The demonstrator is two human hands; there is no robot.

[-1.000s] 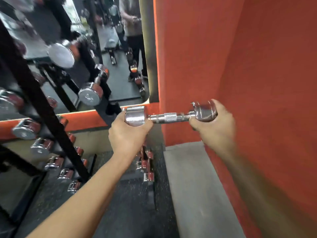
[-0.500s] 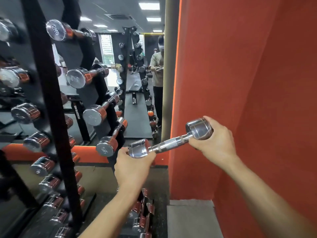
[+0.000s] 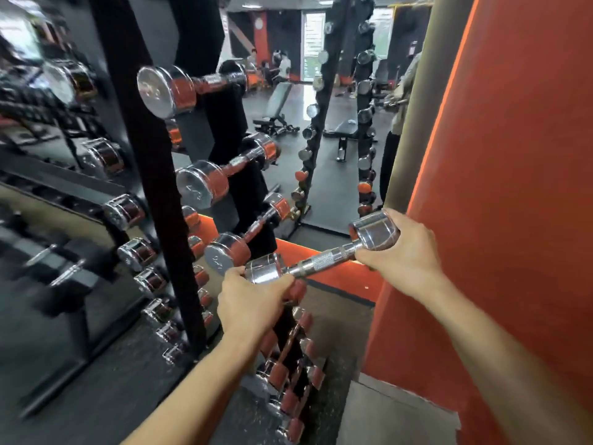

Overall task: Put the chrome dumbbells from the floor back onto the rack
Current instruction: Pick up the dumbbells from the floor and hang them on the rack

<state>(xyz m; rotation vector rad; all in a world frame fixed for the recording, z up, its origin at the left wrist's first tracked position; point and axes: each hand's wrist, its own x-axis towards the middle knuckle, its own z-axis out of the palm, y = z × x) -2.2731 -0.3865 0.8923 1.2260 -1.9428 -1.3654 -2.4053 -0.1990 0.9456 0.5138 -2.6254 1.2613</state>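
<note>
I hold one chrome dumbbell (image 3: 322, 261) in the air with both hands, tilted up to the right. My left hand (image 3: 253, 303) grips its lower left head, close to the rack. My right hand (image 3: 401, 255) wraps the upper right head. The knurled handle shows between them. The black upright rack (image 3: 154, 194) stands just left of the dumbbell, with several chrome dumbbells (image 3: 199, 184) lying across its pegs. The nearest racked dumbbell (image 3: 227, 253) sits right beside my left hand.
An orange wall (image 3: 513, 187) closes the right side, with a grey ledge (image 3: 394, 415) at its foot. A wall mirror (image 3: 337, 107) behind the rack reflects benches, another rack and people. More small dumbbells (image 3: 288, 380) hang on the rack's lower pegs below my left arm.
The view has swung left and nearer to the rack. Both hands have carried the dumbbell toward the rack's pegs, still tilted up to the right.
</note>
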